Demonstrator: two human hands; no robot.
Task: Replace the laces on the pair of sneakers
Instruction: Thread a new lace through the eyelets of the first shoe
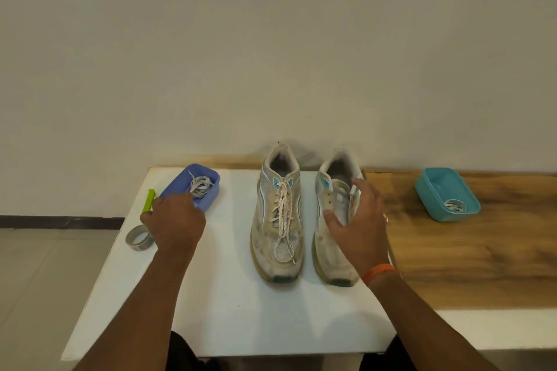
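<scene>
Left sneaker laced; right sneaker bare, lacing left. My left hand reaches the lace in blue tub, grip hidden; right hand spread open on bare sneaker.

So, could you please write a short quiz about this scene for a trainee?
1. True or false: both sneakers are laced.
2. Which container does the left hand reach into?
A. purple tray
B. teal tray
3. Fill in: the right hand is over the ___ sneaker.

Key
1. False: the left sneaker has a lace, the right sneaker shows empty eyelets.
2. A, where a lace bundle lies.
3. right
</scene>
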